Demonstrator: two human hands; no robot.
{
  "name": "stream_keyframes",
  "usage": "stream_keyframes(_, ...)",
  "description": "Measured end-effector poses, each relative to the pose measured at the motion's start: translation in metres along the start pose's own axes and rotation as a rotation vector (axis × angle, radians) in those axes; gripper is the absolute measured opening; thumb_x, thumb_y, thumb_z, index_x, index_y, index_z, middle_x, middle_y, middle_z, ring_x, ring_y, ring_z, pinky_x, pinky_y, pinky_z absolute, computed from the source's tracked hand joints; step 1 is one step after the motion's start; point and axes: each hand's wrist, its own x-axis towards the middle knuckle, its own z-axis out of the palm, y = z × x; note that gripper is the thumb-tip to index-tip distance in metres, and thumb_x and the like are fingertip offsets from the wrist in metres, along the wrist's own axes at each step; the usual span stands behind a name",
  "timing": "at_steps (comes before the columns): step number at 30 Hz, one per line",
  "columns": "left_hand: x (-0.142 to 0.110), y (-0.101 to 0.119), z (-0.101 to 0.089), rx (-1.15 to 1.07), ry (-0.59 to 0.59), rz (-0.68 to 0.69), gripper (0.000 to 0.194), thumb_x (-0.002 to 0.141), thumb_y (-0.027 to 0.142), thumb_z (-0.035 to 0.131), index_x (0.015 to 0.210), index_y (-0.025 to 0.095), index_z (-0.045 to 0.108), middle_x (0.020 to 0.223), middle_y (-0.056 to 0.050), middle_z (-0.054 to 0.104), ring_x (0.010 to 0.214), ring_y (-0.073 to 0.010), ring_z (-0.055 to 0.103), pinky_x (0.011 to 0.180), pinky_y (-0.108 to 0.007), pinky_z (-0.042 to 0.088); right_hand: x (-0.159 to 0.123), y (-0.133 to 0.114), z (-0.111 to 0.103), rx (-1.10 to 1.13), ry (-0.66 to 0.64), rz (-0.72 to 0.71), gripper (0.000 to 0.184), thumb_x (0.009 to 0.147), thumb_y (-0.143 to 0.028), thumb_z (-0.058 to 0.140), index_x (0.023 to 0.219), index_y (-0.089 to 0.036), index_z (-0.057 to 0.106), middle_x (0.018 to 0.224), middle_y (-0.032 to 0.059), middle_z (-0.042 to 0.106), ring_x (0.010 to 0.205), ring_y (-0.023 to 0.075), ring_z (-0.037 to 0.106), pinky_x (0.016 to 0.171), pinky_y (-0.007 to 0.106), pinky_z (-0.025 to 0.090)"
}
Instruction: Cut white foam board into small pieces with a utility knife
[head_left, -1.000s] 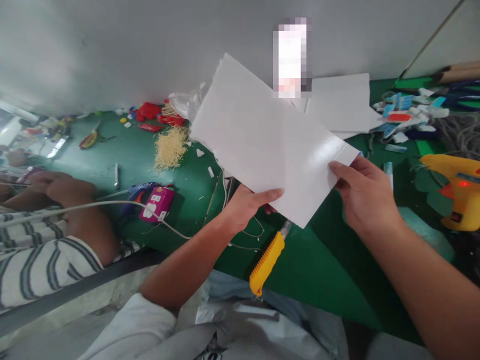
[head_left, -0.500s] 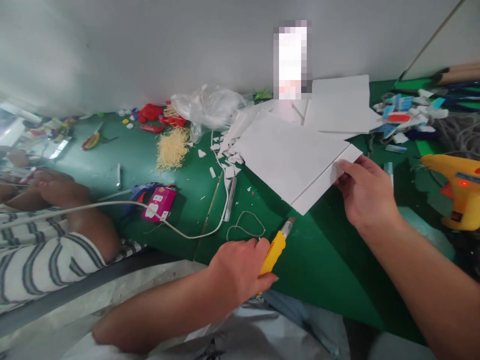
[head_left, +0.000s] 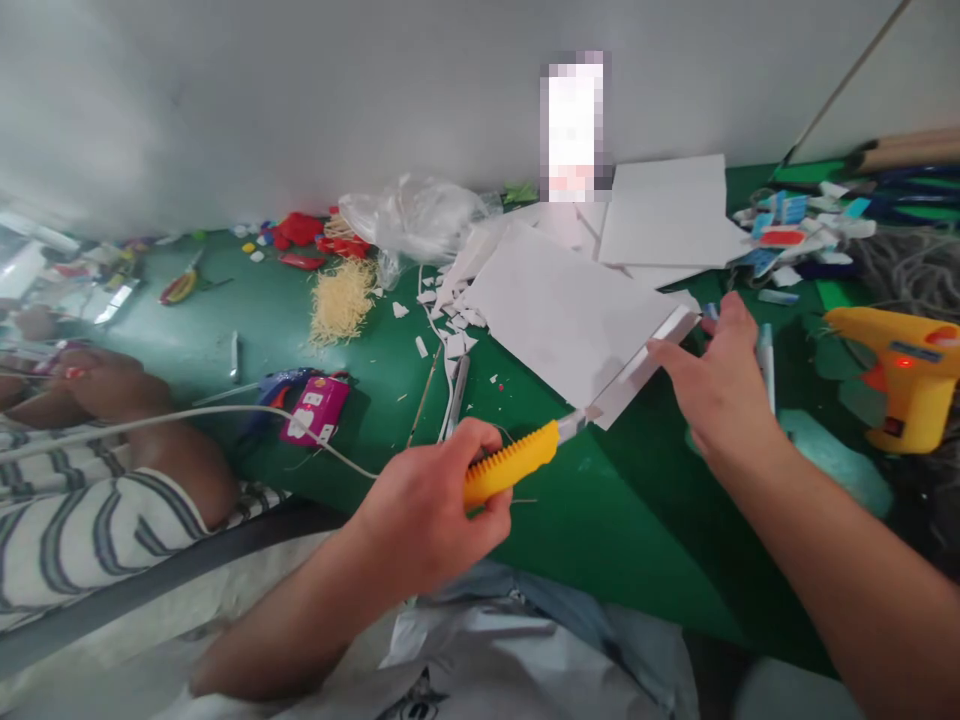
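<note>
My left hand (head_left: 439, 490) is wrapped round a yellow utility knife (head_left: 514, 465). Its blade points right and meets the lower corner of a white foam board (head_left: 562, 310). Along the board's right side, a narrow strip (head_left: 637, 365) is bent up at a cut line. My right hand (head_left: 720, 385) grips this strip near its upper end, thumb on the near face and fingers round the far side. The fingertips behind the strip are partly hidden.
More white sheets (head_left: 664, 210) and scraps (head_left: 457, 315) lie behind the board. A yellow glue gun (head_left: 900, 370) stands right, beside tangled grey cord. Left are a pink box (head_left: 315, 410), a white cable (head_left: 247, 408), a pile of yellowish shreds (head_left: 341, 300) and another person's arm (head_left: 157, 430).
My left hand has turned the knife to the right and brought its blade to the board's corner. The strip, flat before, is now bent up, and my right hand has shifted its grip.
</note>
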Motion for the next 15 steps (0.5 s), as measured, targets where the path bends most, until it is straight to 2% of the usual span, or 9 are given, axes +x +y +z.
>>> stream_keyframes(1, 0.006, 0.001, 0.001, -0.027, 0.036, 0.000, 0.024, 0.082, 0.026, 0.055, 0.106, 0.022, 0.057, 0.080, 0.000, 0.076, 0.060, -0.0147, 0.069, 0.058, -0.027, 0.051, 0.000, -0.001, -0.003, -0.063, -0.007, 0.062, 0.087, 0.091, -0.048, 0.052, 0.159, -0.002, 0.022, 0.161, 0.0335, 0.032, 0.144, 0.0408, 0.046, 0.112, 0.053, 0.045)
stream_keyframes(2, 0.013, 0.003, 0.002, -0.046, 0.069, 0.002, 0.026, 0.083, 0.025, 0.055, 0.109, 0.022, 0.058, 0.079, 0.001, 0.075, 0.059, -0.0142, 0.068, 0.059, -0.026, 0.051, -0.001, -0.003, -0.007, -0.141, -0.037, 0.053, 0.090, 0.088, -0.050, 0.056, 0.157, 0.000, 0.027, 0.164, 0.0335, 0.029, 0.150, 0.0433, 0.037, 0.116, 0.055, 0.040)
stream_keyframes(3, 0.021, 0.004, 0.004, -0.051, 0.111, 0.009, 0.028, 0.084, 0.024, 0.055, 0.112, 0.021, 0.058, 0.077, 0.001, 0.075, 0.057, -0.0138, 0.067, 0.058, -0.026, 0.051, -0.002, -0.006, -0.010, -0.246, -0.071, -0.013, 0.090, 0.086, -0.052, 0.059, 0.155, -0.001, 0.032, 0.164, 0.0321, 0.031, 0.151, 0.0454, 0.034, 0.118, 0.059, 0.036)
stream_keyframes(4, 0.029, 0.006, 0.006, -0.045, 0.135, 0.035, 0.030, 0.086, 0.024, 0.056, 0.116, 0.021, 0.059, 0.077, 0.002, 0.074, 0.057, -0.0138, 0.067, 0.059, -0.026, 0.051, -0.004, -0.008, -0.014, -0.348, -0.121, -0.096, 0.089, 0.088, -0.053, 0.056, 0.155, 0.000, 0.034, 0.163, 0.0321, 0.033, 0.150, 0.0464, 0.035, 0.118, 0.062, 0.034)
stream_keyframes(6, 0.046, 0.011, 0.012, -0.027, 0.185, 0.112, 0.034, 0.089, 0.025, 0.056, 0.123, 0.020, 0.059, 0.087, -0.002, 0.077, 0.064, -0.0149, 0.070, 0.065, -0.027, 0.054, -0.010, -0.010, -0.018, -0.519, -0.208, -0.204, 0.089, 0.092, -0.056, 0.050, 0.150, 0.010, 0.037, 0.158, 0.0380, 0.038, 0.144, 0.0469, 0.043, 0.116, 0.060, 0.035)
stream_keyframes(10, 0.079, 0.024, 0.022, 0.088, 0.024, 0.088, 0.046, 0.096, 0.028, 0.054, 0.141, 0.023, 0.052, 0.101, -0.003, 0.080, 0.086, -0.0228, 0.077, 0.074, -0.031, 0.056, -0.018, -0.002, -0.018, -0.683, -0.273, -0.314, 0.089, 0.094, -0.064, 0.042, 0.143, 0.010, 0.047, 0.146, 0.0383, 0.053, 0.131, 0.0463, 0.054, 0.109, 0.059, 0.042)
stream_keyframes(13, 0.101, 0.038, 0.030, 0.132, -0.079, 0.154, 0.049, 0.102, 0.027, 0.049, 0.151, 0.024, 0.044, 0.123, -0.005, 0.077, 0.104, -0.0233, 0.076, 0.084, -0.031, 0.056, -0.019, 0.003, -0.015, -0.704, -0.252, -0.349, 0.089, 0.095, -0.066, 0.040, 0.144, 0.008, 0.049, 0.144, 0.0369, 0.056, 0.128, 0.0458, 0.057, 0.106, 0.060, 0.044)
stream_keyframes(15, 0.112, 0.046, 0.034, 0.145, -0.143, 0.187, 0.053, 0.103, 0.024, 0.047, 0.155, 0.024, 0.038, 0.129, -0.005, 0.074, 0.109, -0.0228, 0.074, 0.086, -0.031, 0.055, -0.018, 0.004, -0.015, -0.701, -0.269, -0.336, 0.092, 0.092, -0.069, 0.044, 0.143, 0.008, 0.051, 0.144, 0.0375, 0.056, 0.127, 0.0459, 0.059, 0.104, 0.060, 0.045)
